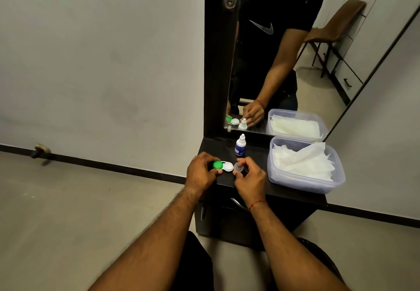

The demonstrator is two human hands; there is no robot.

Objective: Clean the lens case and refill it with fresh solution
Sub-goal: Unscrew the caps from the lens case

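Observation:
A white lens case (227, 167) lies on the black dresser top (284, 188). Its left well carries a green cap (217, 165); its right well is uncovered. My left hand (201, 172) grips the case at the green-capped end. My right hand (248, 178) pinches a clear round cap (239, 168) just right of the open well. A small white solution bottle (240, 145) with a blue label stands upright behind the case, its lid on.
A clear plastic tub (304, 181) holding white tissues sits at the right of the dresser top. A tall mirror (284, 52) rises behind the bottle. Drawer handles (238, 203) show below the front edge. Bare floor lies to the left.

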